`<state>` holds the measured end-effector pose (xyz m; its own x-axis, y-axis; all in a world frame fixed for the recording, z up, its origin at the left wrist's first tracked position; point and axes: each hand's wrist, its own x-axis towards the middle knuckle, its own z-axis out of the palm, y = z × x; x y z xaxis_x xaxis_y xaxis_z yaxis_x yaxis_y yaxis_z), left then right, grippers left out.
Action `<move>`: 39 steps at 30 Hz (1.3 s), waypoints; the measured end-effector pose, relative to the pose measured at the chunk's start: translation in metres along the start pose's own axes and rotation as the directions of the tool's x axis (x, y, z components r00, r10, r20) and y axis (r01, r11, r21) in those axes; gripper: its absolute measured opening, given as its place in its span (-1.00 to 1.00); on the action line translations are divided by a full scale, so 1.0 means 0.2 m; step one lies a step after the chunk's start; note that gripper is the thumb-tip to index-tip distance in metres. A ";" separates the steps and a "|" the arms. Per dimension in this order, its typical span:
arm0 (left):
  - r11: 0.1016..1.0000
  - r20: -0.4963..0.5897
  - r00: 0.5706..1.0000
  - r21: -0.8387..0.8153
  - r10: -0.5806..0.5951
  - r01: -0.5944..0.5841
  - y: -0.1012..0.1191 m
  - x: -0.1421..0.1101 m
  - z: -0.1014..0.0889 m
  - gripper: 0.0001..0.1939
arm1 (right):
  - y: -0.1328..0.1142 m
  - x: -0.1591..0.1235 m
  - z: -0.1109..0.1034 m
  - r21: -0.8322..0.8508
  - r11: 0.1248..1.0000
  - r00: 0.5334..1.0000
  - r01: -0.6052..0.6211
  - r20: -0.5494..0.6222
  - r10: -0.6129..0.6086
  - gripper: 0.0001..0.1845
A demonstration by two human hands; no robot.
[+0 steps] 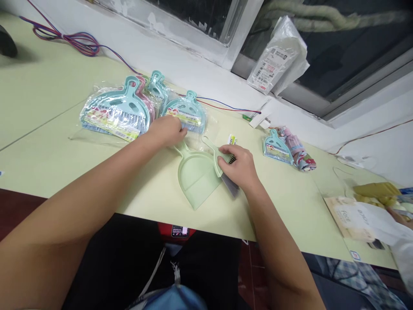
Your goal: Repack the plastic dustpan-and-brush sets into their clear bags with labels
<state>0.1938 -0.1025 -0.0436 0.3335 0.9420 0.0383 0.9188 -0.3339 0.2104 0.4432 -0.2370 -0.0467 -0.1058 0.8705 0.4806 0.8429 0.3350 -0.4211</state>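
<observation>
A pale green dustpan (197, 176) lies on the table in front of me, its handle pointing away. My left hand (167, 130) is curled over the end of that handle, with most of its fingers hidden. In my right hand (240, 163), pinched between thumb and fingers, is a small green hand brush (217, 162) with grey bristles, held over the right edge of the dustpan. A yellow-green label (231, 139) shows just beyond the right fingers. Behind my left hand lie blue dustpan-and-brush sets (190, 110) in clear plastic.
More bagged sets (116, 110) lie at the left, one pink. To the right are a small blue set (277, 147) and a patterned folded bundle (296, 150). Coiled cable (80, 43) runs along the wall. A plastic packet (274, 60) leans at the window. Another person's hand (400, 216) shows far right.
</observation>
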 end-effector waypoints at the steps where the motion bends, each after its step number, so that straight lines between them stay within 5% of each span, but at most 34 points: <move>1: 1.000 0.005 1.000 0.001 0.004 -0.004 0.00 0.00 0.00 -0.47 | 0.00 0.00 0.00 0.004 1.000 1.000 0.002 0.009 -0.002 -0.79; 10: 0.999 0.020 0.999 -0.003 0.046 -0.046 0.04 -0.02 0.02 -0.49 | -0.19 -0.05 0.05 0.014 0.998 0.988 0.067 0.136 -0.069 -0.81; 16: 0.964 0.144 0.982 -0.255 0.119 -0.079 0.07 -0.04 0.00 -0.38 | -0.31 -0.11 0.15 -0.101 0.995 0.985 0.008 0.173 0.010 -0.83; 25: 0.751 0.376 0.857 -0.660 0.354 -0.021 0.13 -0.09 0.02 -0.58 | -0.26 -0.09 0.16 -0.126 0.989 0.979 -0.083 0.174 0.104 -0.80; 31: 0.431 0.457 0.779 -0.862 0.429 0.268 0.12 -0.07 0.09 -0.61 | -0.18 -0.06 0.13 -0.046 0.992 0.976 -0.119 0.180 0.125 -0.76; 39: 0.324 0.431 0.822 -0.890 0.372 0.320 0.15 -0.07 0.13 -0.62 | -0.15 -0.05 0.11 0.017 0.990 0.970 -0.140 0.202 0.134 -0.78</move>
<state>0.2229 -0.1271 -0.0636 0.7070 0.6351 -0.3110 0.2166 0.2242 0.9502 0.4076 -0.2465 -0.0562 -0.0962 0.9622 0.2550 0.8401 0.2158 -0.4976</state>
